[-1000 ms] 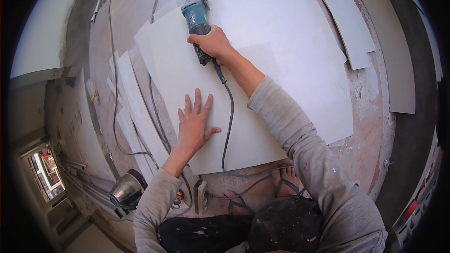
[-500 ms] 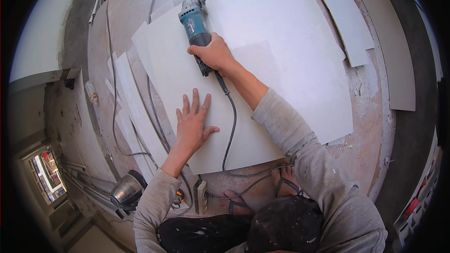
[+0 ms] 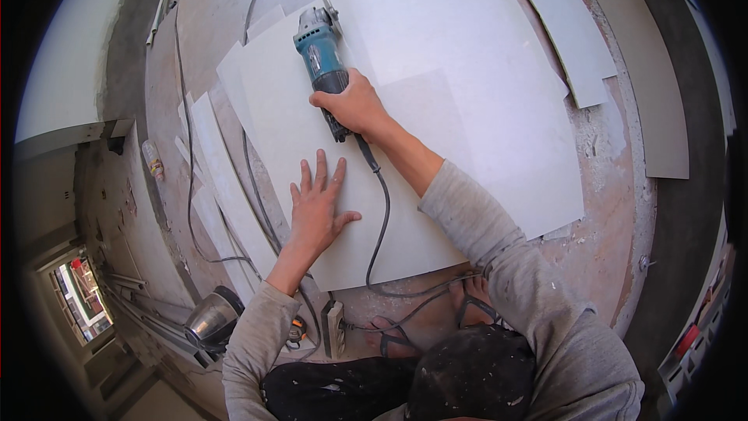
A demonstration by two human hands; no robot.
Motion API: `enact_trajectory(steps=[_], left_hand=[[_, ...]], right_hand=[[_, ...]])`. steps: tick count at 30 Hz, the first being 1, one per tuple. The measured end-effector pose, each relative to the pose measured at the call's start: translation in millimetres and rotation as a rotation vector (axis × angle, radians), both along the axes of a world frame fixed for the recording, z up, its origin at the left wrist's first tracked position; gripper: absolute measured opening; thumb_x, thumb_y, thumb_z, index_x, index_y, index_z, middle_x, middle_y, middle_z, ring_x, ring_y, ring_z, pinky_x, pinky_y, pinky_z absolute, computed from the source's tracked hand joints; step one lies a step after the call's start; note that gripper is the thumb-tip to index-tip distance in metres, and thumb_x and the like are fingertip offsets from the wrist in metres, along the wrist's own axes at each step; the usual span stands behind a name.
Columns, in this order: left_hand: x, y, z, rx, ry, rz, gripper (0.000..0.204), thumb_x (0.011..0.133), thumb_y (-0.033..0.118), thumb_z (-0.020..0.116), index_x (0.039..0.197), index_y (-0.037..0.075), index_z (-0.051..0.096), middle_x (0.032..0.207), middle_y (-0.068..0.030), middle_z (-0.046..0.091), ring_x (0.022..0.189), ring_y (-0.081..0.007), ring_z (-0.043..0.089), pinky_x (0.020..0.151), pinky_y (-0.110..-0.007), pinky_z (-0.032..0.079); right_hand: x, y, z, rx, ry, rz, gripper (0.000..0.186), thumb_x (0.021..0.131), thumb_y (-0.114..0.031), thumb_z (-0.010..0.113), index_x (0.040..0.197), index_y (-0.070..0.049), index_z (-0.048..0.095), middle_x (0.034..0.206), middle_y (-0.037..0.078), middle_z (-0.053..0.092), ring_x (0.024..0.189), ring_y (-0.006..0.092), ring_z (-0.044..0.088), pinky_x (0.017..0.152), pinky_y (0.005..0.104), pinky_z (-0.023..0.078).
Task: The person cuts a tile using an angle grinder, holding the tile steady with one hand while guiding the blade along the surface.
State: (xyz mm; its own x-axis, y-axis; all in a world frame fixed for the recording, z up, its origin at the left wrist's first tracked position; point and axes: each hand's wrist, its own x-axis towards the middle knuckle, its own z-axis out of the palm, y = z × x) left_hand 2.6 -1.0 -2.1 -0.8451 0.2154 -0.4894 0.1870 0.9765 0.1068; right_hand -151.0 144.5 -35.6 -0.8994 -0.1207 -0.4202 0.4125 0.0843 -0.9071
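My right hand (image 3: 357, 105) is wrapped round the black rear body of a teal angle grinder (image 3: 320, 54). The grinder's metal head and thin disc (image 3: 330, 6) are at the far edge of a large white tile (image 3: 499, 109). Its black cord (image 3: 382, 226) trails back over the tile toward me. Flat on the tile, fingers spread, lies my left hand (image 3: 315, 206), nearer to me and left of the grinder. My right thumb shows on the grinder's left side; the other fingers are mostly hidden behind it.
Long white strips (image 3: 222, 156) and black cables lie left of the tile. A metal pot-like vessel (image 3: 212, 320), a tape measure (image 3: 296, 329) and a power socket block (image 3: 335, 329) are near my left forearm. A plastic bottle (image 3: 152, 157) and cut tile pieces (image 3: 557, 39) lie farther off.
The grinder has drawn slightly back toward me in my right hand, and its disc now shows more clearly. My left hand stays flat on the tile.
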Motion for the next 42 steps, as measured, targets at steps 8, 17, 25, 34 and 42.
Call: enact_trajectory(steps=[8, 17, 25, 34, 42], left_hand=[[0.6, -1.0, -0.8, 0.008, 0.023, -0.015, 0.108, 0.076, 0.046, 0.084, 0.164, 0.022, 0.026, 0.171, -0.0197, 0.014, 0.153, -0.0525, 0.017, 0.110, -0.074, 0.032], [0.4, 0.6, 0.8, 0.005, 0.019, -0.016, 0.108, 0.076, 0.046, 0.084, 0.164, 0.021, 0.026, 0.170, -0.0203, 0.014, 0.152, -0.0528, 0.018, 0.110, -0.075, 0.032], [1.1, -1.1, -0.4, -0.010, 0.021, -0.015, 0.108, 0.076, 0.046, 0.084, 0.164, 0.021, 0.026, 0.171, -0.0197, 0.013, 0.153, -0.0523, 0.016, 0.111, -0.074, 0.031], [-0.4, 1.1, 0.4, 0.011, 0.006, -0.002, 0.104, 0.076, 0.048, 0.084, 0.161, 0.016, 0.034, 0.171, -0.0196, 0.011, 0.154, -0.0526, 0.013, 0.111, -0.074, 0.030], [0.2, -1.0, 0.5, 0.024, 0.010, -0.004, 0.102, 0.076, 0.048, 0.084, 0.159, 0.015, 0.037, 0.171, -0.0198, 0.011, 0.153, -0.0534, 0.013, 0.111, -0.076, 0.030]], right_hand=[[11.0, 0.4, -2.9, 0.003, 0.003, -0.006, 0.064, 0.074, -0.034, 0.080, 0.119, 0.007, 0.058, 0.102, 0.018, 0.067, 0.089, 0.0244, 0.067, 0.076, 0.0358, 0.055], [20.8, 2.4, -2.5, -0.017, 0.009, -0.015, 0.067, 0.074, -0.033, 0.079, 0.122, 0.008, 0.056, 0.103, 0.018, 0.067, 0.090, 0.0244, 0.067, 0.079, 0.0356, 0.055], [28.9, 5.8, -1.3, -0.047, -0.005, 0.008, 0.069, 0.074, -0.031, 0.080, 0.125, 0.009, 0.055, 0.104, 0.019, 0.067, 0.091, 0.0248, 0.066, 0.080, 0.0359, 0.055], [34.4, 11.0, 0.9, -0.047, -0.014, 0.006, 0.071, 0.074, -0.032, 0.080, 0.126, 0.009, 0.055, 0.104, 0.019, 0.067, 0.091, 0.0247, 0.067, 0.080, 0.0359, 0.055], [37.3, 12.0, 3.2, -0.039, -0.021, 0.018, 0.071, 0.074, -0.032, 0.079, 0.126, 0.009, 0.055, 0.104, 0.019, 0.067, 0.090, 0.0246, 0.067, 0.080, 0.0357, 0.055]])
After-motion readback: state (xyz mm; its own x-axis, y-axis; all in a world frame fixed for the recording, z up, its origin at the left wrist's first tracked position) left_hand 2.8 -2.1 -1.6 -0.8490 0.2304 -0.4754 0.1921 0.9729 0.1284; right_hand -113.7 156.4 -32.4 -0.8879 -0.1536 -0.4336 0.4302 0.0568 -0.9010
